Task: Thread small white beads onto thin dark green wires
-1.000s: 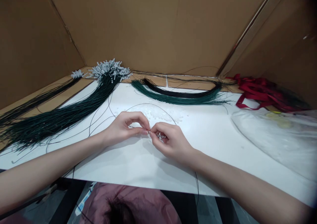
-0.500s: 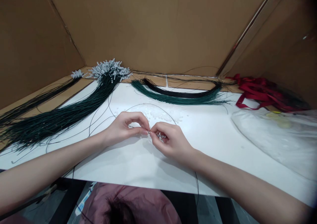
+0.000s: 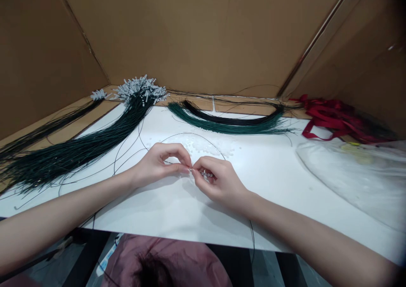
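Observation:
My left hand (image 3: pixel 169 160) pinches thumb against forefinger on a dark thin wire, close to the tips of my other hand. Pressed up beside it, my right hand (image 3: pixel 217 177) is closed on a short beaded sprig (image 3: pixel 207 174), whose pale beads show between the fingers. The fingertips of both hands almost meet, and the exact spot they grip is too small to make out. A loop of dark wire (image 3: pixel 190 133) arcs over the board behind the hands. Loose white beads (image 3: pixel 206 145) lie scattered just beyond them.
Bundled green stems (image 3: pixel 95 151) with white beaded heads (image 3: pixel 139 90) lie at left, a smaller bundle (image 3: pixel 63 120) behind. Black and green wires (image 3: pixel 228 124) curve along the back. Red ribbon (image 3: pixel 336 117) and a clear plastic bag (image 3: pixel 355 177) are right. Cardboard walls (image 3: pixel 203 37) enclose the white board (image 3: pixel 272 219).
Almost nothing differs. Both hands stay in the same place, with only a tiny shift at the pinching fingertips.

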{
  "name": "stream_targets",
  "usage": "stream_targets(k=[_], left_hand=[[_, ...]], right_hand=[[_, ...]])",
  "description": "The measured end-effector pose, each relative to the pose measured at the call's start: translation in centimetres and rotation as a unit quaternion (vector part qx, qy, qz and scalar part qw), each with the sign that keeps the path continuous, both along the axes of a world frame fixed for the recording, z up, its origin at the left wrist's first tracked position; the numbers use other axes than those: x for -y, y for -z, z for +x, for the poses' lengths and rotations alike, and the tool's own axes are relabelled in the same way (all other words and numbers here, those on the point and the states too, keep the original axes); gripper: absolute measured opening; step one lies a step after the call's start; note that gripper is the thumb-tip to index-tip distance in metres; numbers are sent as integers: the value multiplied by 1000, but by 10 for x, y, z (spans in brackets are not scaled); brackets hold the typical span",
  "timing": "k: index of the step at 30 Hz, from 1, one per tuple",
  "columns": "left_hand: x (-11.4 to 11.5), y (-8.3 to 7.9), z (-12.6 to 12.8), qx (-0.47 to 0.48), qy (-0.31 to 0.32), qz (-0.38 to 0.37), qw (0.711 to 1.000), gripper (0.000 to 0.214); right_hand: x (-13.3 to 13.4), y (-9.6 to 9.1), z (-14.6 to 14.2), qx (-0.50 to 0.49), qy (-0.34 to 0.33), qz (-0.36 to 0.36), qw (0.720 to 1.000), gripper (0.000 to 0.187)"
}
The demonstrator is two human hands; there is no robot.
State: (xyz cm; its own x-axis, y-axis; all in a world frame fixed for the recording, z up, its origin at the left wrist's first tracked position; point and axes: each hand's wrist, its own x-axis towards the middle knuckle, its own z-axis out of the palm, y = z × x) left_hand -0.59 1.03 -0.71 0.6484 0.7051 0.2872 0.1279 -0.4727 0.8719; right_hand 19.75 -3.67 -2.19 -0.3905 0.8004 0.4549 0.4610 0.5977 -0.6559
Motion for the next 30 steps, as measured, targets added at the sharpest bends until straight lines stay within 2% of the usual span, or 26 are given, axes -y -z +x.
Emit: stream_targets(k=[8, 30], left_hand=[[1, -2, 0, -1, 2, 6, 1000, 6], [1, -3, 0, -50, 19, -3, 999, 9]], right_hand=[[1, 1, 1, -8, 3, 14, 1000, 8], [1, 0, 0, 24, -13, -21, 999, 8]])
